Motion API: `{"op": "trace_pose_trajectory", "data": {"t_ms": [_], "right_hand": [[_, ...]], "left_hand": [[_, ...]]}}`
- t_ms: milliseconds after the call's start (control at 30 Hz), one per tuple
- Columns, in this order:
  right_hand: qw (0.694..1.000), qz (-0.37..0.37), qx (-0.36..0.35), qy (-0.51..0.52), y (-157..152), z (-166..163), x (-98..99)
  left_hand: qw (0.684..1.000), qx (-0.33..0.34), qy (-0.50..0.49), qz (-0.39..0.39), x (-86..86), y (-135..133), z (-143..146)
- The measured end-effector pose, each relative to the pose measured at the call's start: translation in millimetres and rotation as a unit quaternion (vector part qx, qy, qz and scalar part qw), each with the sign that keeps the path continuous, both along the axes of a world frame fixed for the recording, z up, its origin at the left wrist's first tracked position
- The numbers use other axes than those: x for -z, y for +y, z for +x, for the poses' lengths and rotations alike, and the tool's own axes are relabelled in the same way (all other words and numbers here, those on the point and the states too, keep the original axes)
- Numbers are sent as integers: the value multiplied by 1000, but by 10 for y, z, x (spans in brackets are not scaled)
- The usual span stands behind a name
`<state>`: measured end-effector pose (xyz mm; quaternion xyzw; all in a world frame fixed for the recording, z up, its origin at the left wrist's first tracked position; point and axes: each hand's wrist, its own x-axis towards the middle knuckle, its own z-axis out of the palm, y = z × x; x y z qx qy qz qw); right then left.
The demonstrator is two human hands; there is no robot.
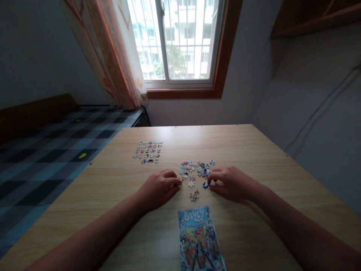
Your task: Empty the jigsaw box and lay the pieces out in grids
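A loose pile of small jigsaw puzzle pieces (191, 165) lies in the middle of the wooden table. At its left edge is my left hand (162, 187), fingers and thumb brought together; whatever is between the tips is too small to make out. On the other side, my right hand (232, 183) has thumb and forefinger closed at a dark blue puzzle piece (206, 184). A pale puzzle piece (191, 184) lies between the hands. Nearer to me is a small cluster of yellowish and purple pieces (194, 195).
Several puzzle pieces (146, 151) are laid in spaced rows at the back left of the table (98, 199). A colourful box or sheet marked "Bluey" (199, 239) lies at the front. Beyond the left edge is a checked bed (93, 131); a window (187, 41) is behind.
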<state>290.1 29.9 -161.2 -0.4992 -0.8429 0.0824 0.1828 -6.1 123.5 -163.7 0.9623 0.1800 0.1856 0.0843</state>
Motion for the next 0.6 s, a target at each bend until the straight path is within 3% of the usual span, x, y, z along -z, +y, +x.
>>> {"op": "trace_pose_trajectory", "data": {"t_ms": [200, 400, 600], "right_hand": [[999, 21, 16, -24, 2, 97, -44], [995, 63, -80, -13, -91, -168, -106], [993, 50, -97, -47, -134, -295, -97]], "left_hand": [[1000, 0, 13, 4, -15, -4, 0], [999, 48, -3, 25, -64, -108, 17], [992, 112, 40, 41, -102, -280, 77]]}}
